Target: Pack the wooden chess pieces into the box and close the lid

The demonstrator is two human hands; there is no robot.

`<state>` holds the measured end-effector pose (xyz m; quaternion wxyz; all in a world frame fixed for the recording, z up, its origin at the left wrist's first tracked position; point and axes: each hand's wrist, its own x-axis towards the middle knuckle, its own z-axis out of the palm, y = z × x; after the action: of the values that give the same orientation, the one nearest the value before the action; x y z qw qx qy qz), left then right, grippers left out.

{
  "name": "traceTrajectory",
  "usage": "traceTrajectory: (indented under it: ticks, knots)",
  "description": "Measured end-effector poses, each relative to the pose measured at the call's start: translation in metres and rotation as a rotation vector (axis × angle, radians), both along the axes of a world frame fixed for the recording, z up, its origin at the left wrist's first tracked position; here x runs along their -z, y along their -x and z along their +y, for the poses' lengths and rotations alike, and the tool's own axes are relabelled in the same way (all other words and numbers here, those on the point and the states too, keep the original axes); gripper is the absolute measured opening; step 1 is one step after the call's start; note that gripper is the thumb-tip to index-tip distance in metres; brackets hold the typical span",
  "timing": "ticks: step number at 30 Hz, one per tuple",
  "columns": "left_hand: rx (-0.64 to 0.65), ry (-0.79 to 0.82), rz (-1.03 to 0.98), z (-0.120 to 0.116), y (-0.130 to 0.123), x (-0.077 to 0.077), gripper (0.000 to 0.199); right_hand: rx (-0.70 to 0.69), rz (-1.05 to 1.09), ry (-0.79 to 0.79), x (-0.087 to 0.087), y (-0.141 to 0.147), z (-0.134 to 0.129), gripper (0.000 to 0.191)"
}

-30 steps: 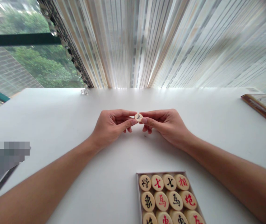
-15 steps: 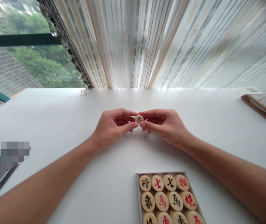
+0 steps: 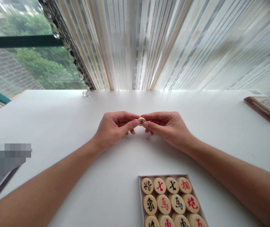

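A small round wooden Chinese chess piece [image 3: 141,121] with a black character is held above the white table, its face turned toward me. My left hand [image 3: 116,126] pinches its left side between thumb and fingers. From the other side, my right hand [image 3: 166,126] grips it the same way, so the fingertips of both hands nearly meet at the piece. Nearer to me is a shallow box [image 3: 140,195] filled with rows of larger-looking pieces, marked in red and black; its near end is cut off by the frame.
The white table [image 3: 89,189] reaches back to a string curtain [image 3: 135,47] and a window. A brown box [image 3: 267,108] lies at the far right. On the left edge rests a grey, pixelated flat object [image 3: 7,164]. Clear beads [image 3: 86,93] touch the table's back edge.
The piece has turned and tilted slightly between my fingers, and my left thumb has shifted a little up and left. The box of pieces has stayed put.
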<state>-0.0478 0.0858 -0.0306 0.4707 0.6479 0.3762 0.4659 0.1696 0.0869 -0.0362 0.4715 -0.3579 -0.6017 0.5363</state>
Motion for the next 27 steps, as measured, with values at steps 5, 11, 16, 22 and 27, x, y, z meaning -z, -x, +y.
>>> traceTrajectory:
  ticks: [5, 11, 16, 22, 27]
  knots:
    - [-0.003, 0.002, -0.029, 0.0005, -0.0012, 0.0005, 0.032, 0.006, 0.011, 0.001, 0.0001, -0.0004, 0.0003, 0.038]
    - [-0.017, 0.007, -0.006, 0.0008, -0.0005, 0.0009, 0.037, 0.017, 0.014, 0.007, 0.002, -0.0001, 0.0006, 0.041]
    - [-0.005, 0.024, 0.0, 0.0011, 0.0003, 0.0003, 0.04, 0.019, 0.065, 0.022, 0.0039, 0.0013, 0.001, 0.044]
    - [-0.011, 0.019, 0.011, 0.0021, 0.0004, 0.001, 0.04, -0.007, 0.056, 0.032, 0.004, 0.0005, 0.0021, 0.048]
    - [-0.001, 0.012, 0.022, 0.0022, 0.0007, 0.0, 0.041, -0.017, 0.005, 0.02, 0.0019, -0.0006, 0.0018, 0.053]
